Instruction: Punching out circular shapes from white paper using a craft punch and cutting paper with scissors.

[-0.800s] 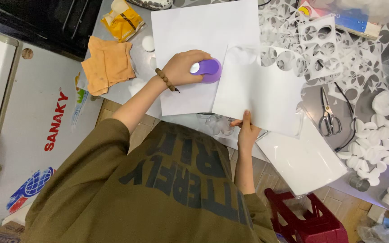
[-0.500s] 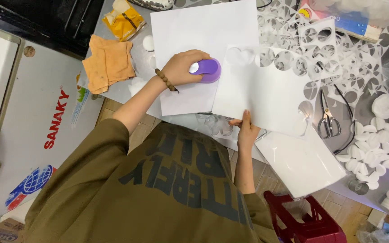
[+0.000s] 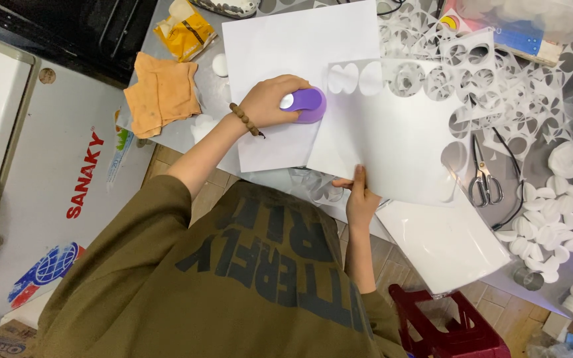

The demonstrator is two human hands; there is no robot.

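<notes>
My left hand (image 3: 270, 101), with a bead bracelet on the wrist, presses down on a purple paper punch (image 3: 308, 105). The punch sits at the left edge of a white sheet (image 3: 392, 142) that has round holes cut along its top edge. My right hand (image 3: 359, 197) pinches the near edge of that sheet and holds it over the table. A second, larger white sheet (image 3: 293, 40) lies flat under the punch and my left hand.
Scissors (image 3: 482, 176) lie to the right of the sheet. Several white paper circles (image 3: 545, 229) and cut-out scrap sheets (image 3: 499, 73) cover the right side. An orange cloth (image 3: 160, 93) and a yellow packet (image 3: 184, 28) lie at the left. A red stool (image 3: 445, 328) stands below.
More round holes now show along the sheet's top left edge. Both hands have stayed almost in the same place.
</notes>
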